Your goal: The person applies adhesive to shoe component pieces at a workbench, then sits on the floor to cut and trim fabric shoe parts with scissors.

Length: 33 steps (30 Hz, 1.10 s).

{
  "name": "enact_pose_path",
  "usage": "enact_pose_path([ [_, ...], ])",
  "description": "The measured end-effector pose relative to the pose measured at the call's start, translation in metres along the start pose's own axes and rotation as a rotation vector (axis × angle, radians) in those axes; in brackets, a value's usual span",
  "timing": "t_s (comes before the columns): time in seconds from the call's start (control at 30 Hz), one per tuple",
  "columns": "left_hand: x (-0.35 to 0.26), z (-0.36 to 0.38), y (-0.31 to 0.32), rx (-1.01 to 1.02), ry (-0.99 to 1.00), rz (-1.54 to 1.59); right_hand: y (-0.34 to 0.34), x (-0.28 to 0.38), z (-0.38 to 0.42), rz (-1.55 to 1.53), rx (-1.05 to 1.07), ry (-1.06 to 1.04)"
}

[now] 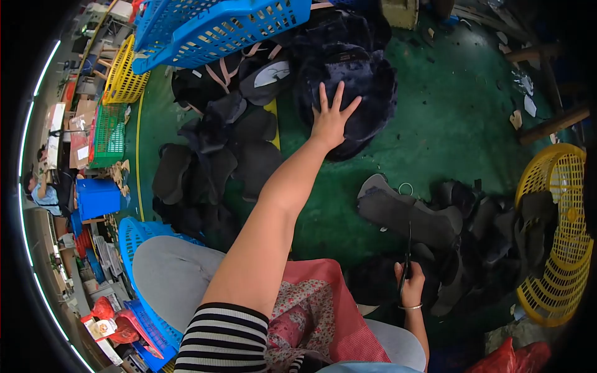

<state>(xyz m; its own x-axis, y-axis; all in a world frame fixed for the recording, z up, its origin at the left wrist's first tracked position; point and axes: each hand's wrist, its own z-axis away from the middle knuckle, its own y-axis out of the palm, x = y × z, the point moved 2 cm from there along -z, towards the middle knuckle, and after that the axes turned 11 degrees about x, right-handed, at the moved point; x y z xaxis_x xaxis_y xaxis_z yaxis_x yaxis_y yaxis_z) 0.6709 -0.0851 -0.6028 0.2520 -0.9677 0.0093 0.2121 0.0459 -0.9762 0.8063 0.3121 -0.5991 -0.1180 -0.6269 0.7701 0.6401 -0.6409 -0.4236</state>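
Observation:
My left hand (336,121) reaches far forward, fingers spread flat on a stack of dark navy furry pieces (373,81). Black scissors (408,252) are in my right hand (411,287), which is low on the right with its fingers wrapped round the handles and the blades pointing away from me. Just past the blades lies a long dark grey sole-shaped piece (398,211). More dark cut pieces (491,230) are heaped to the right of that hand. Left of my outstretched arm, several flat dark pieces (255,155) overlap on the floor.
A blue crate (230,31) stands at the far left, and another blue basket (130,239) is beside my knee. On the right a yellow basket (559,286) lies tipped over. Wooden legs (553,127) jut in at far right. A seated person (46,193) is in the left background.

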Motion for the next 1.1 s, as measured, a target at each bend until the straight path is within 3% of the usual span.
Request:
enact_pose_path([
  [0.17,-0.023,-0.006,-0.004,-0.014,0.022,0.08,-0.003,-0.015,0.019,0.009,-0.109,0.042],
  [0.3,-0.042,0.031,0.001,-0.07,0.06,-0.052,0.007,-0.023,0.031,-0.038,-0.158,0.04],
  [0.4,-0.064,0.079,-0.012,-0.088,0.3,-0.034,0.01,-0.014,0.038,-0.067,-0.184,0.116],
  [0.47,-0.086,0.122,0.011,-0.021,0.587,0.074,0.011,-0.019,0.041,0.025,-0.235,0.152],
  [0.53,-0.112,0.16,0.04,0.252,0.703,0.331,0.014,-0.023,0.044,0.04,-0.326,0.209],
  [0.67,-0.167,0.183,0.064,0.287,0.82,0.359,0.018,-0.042,0.047,0.134,-0.455,0.193],
  [0.8,-0.197,0.163,0.081,0.207,0.731,0.276,0.024,-0.05,0.046,0.176,-0.462,0.183],
  [0.87,-0.203,0.173,0.08,0.456,0.568,0.524,0.023,-0.055,0.045,0.177,-0.496,0.16],
  [0.9,-0.204,0.184,0.078,0.461,0.575,0.524,0.023,-0.054,0.045,0.171,-0.523,0.124],
  [0.97,-0.2,0.211,0.082,0.759,0.303,0.673,0.019,-0.043,0.047,0.014,-0.524,0.122],
  [1.0,-0.195,0.222,0.091,0.758,0.304,0.67,0.017,-0.036,0.046,-0.142,-0.516,0.112],
  [1.07,-0.182,0.237,0.119,1.039,0.254,0.708,0.015,-0.025,0.043,-0.177,-0.492,0.092],
  [1.1,-0.174,0.232,0.114,0.955,0.297,0.743,0.015,-0.02,0.042,-0.208,-0.463,0.076],
])
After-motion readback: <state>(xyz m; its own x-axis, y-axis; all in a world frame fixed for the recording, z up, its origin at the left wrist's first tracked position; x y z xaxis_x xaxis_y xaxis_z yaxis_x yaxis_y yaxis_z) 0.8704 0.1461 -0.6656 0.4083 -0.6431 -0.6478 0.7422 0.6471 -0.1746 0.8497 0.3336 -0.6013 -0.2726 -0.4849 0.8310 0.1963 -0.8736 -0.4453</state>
